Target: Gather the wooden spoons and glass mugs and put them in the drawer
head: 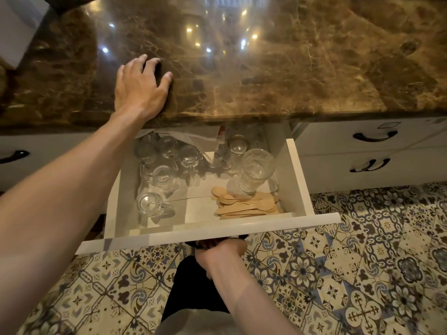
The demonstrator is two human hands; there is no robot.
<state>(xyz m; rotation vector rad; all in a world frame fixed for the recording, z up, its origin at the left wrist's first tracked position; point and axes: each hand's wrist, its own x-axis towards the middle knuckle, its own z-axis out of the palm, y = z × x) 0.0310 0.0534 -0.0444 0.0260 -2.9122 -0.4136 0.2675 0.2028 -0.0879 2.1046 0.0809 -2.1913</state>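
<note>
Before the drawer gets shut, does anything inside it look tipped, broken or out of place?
One thing: the tall glass at the drawer's right side looks tilted, not upright like the glass mugs on the left. The wooden spoons lie in a loose pile at front right. Nothing looks broken or spilled.

Drawer (300, 180) open: glass mugs (167, 163) left, wooden spoons (246, 205) front right.

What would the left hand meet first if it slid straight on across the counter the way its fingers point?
Nothing nearby, it seems. The left hand lies flat on the marble countertop, fingers pointing away and slightly right; only bare, glossy stone shows ahead up to the picture's top edge.
</note>
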